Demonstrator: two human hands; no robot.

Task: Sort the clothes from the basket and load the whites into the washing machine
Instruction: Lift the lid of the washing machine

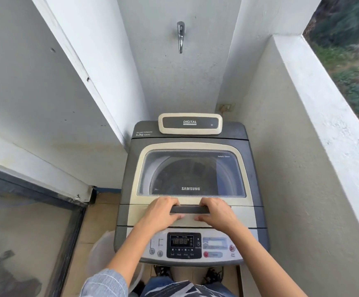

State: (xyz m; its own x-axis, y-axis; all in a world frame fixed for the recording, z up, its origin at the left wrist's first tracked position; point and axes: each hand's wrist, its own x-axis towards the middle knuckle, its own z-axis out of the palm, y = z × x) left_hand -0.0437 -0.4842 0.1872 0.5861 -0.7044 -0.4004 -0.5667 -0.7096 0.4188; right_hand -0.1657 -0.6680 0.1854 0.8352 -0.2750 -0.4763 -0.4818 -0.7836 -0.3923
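Observation:
A grey and cream top-loading washing machine stands in a narrow nook. Its glass lid lies flat and shows a dark drum beneath. My left hand and my right hand both grip the dark lid handle at the lid's front edge, fingers curled over it, thumbs on the cream strip below. The lit control panel sits just under my wrists. A white laundry basket shows partly on the floor at the machine's left front corner, behind my left forearm; its contents are hidden.
White walls close in on the left and behind; a metal tap sticks out of the back wall above the machine. A low balcony wall runs along the right. A glass sliding door fills the lower left. A wall socket sits behind the machine.

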